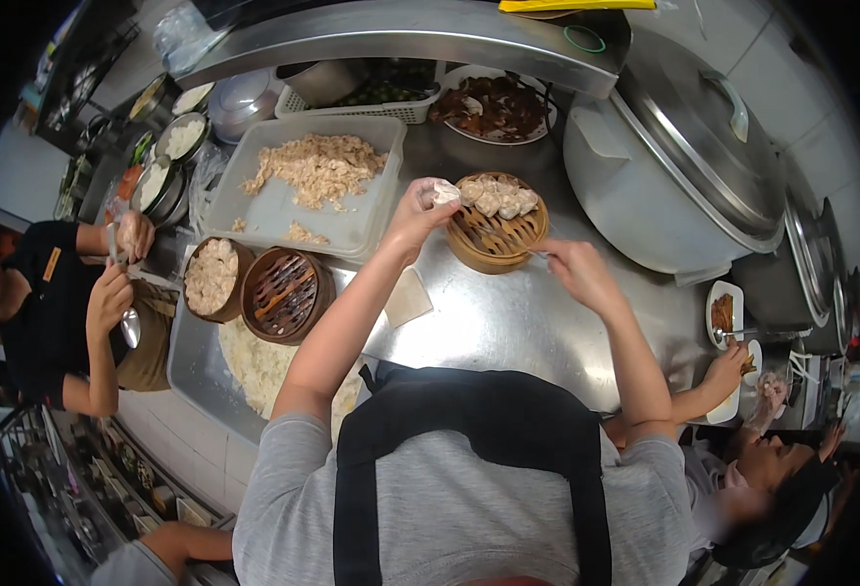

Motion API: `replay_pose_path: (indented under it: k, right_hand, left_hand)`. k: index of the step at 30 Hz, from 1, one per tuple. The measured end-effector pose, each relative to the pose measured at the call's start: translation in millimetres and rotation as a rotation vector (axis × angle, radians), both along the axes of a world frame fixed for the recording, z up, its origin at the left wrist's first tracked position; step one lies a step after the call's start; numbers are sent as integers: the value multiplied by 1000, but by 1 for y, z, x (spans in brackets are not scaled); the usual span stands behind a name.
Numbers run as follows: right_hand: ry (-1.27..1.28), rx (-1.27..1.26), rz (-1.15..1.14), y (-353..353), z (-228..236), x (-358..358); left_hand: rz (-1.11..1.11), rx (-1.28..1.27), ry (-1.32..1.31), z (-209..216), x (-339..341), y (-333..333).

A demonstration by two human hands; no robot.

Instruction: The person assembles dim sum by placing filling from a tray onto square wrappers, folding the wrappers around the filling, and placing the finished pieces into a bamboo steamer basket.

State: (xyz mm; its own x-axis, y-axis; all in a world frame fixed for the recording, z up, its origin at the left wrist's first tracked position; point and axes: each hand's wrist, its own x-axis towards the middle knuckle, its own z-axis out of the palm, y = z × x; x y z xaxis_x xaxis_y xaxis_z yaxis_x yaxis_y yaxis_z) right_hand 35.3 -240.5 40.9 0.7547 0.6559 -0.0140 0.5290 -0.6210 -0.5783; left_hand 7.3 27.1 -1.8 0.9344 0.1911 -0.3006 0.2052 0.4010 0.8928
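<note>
Over the bamboo steamer [497,237], left hand [418,217] pinching a dumpling [445,193], right hand [574,271] seemingly gripping its rim (tray [254,210] beside).

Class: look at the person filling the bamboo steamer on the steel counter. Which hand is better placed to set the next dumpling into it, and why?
The left hand, probably. It holds a dumpling at the rim of the bamboo steamer, beside the dumplings already inside. The right hand sits at the steamer's near edge and seems to carry no dumpling.

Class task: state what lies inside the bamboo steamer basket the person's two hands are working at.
Inside the bamboo steamer basket, pale dumplings fill the far half; the near half shows bare slats. The slats under the dumplings are covered.
</note>
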Motion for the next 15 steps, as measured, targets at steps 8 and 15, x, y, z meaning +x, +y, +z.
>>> replay_pose_path:
  k: [8, 15]
  right_hand:
    - [18, 57, -54, 13, -16, 2]
    - [-18, 3, -54, 10, -6, 4]
  left_hand:
    - [-210, 1170, -248, -3, 18, -14]
    - [-236, 1615, -382, -14, 27, -9]
